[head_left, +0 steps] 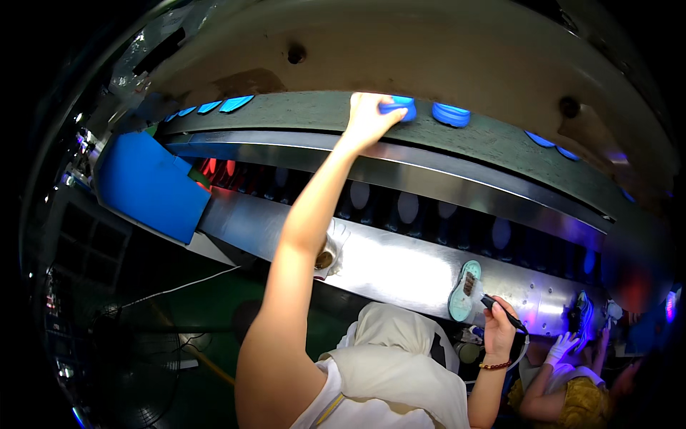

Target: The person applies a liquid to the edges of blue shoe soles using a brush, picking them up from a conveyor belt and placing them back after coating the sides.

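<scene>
My left hand [370, 120] reaches far forward to the upper conveyor. Its thumb and fingers are closed around a blue shoe sole [400, 109] at the belt's edge, under the machine's cover. Close to my body on the right, my right hand [500, 329] grips a black-handled brush [493, 303] with a whitish tip and a pale cord or tube trailing from it. Beside that tip a mint-green shoe sole [457, 304] lies on the metal bench, a brown patch in its middle. Another blue sole [451, 115] sits just right of my left hand.
Several more blue soles [236, 104] ride the green upper belt [300, 109]. Below it runs a dark slot holding pale oval pieces [408, 207]. A beige cover [429, 43] overhangs the belt. An open pot [325, 259] stands on the metal bench [379, 268]. A gloved co-worker [564, 347] works at right.
</scene>
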Tool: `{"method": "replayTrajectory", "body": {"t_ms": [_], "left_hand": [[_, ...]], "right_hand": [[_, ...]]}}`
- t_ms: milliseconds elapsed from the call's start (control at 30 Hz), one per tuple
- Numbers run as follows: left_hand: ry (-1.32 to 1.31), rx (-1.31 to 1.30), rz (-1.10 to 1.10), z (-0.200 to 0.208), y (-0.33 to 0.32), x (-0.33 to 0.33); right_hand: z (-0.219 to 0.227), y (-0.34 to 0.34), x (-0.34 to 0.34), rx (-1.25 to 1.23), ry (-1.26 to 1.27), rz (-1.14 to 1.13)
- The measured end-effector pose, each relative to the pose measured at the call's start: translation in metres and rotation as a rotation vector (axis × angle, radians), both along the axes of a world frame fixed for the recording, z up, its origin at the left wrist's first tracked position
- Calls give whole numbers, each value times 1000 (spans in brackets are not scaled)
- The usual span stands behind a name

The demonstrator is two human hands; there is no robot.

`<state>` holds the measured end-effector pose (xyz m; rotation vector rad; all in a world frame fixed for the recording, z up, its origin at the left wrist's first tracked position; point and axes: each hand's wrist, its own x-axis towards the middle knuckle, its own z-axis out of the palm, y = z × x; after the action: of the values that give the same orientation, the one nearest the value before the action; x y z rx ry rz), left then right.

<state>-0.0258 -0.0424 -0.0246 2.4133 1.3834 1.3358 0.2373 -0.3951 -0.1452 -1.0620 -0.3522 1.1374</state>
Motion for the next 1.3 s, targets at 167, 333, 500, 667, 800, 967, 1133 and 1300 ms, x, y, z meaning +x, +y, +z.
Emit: {"method": "replayTrajectory", "body": {"t_ms": [167, 333, 500, 667, 800, 967, 1133, 1300], "left_hand": [[-1281, -93, -148, -43, -112, -23], [-1419, -1044, -679, -80, -159, -66], [-1716, -1395, -1248, -112, -214, -51], [-1309, -1599, -790, -139, -222, -5], [-1554, -1701, -983, -125, -234, 41], [-1524, -1748, -912, -114, -250, 66], [-1480, -1607, -774, -136, -255, 81], [-1442, -1511, -597, -141, -253, 80]], "right_hand": [[-3, 23, -2, 99, 9, 66], [4, 38, 1, 127, 46, 114], [9, 41, -2, 216, 119, 175], [15, 62, -14, 200, 99, 295], [26, 79, -23, 179, 105, 268], [25, 98, -18, 144, -48, 219], [39, 110, -25, 152, -433, 236], [51, 90, -63, 441, -1235, 147]]}}
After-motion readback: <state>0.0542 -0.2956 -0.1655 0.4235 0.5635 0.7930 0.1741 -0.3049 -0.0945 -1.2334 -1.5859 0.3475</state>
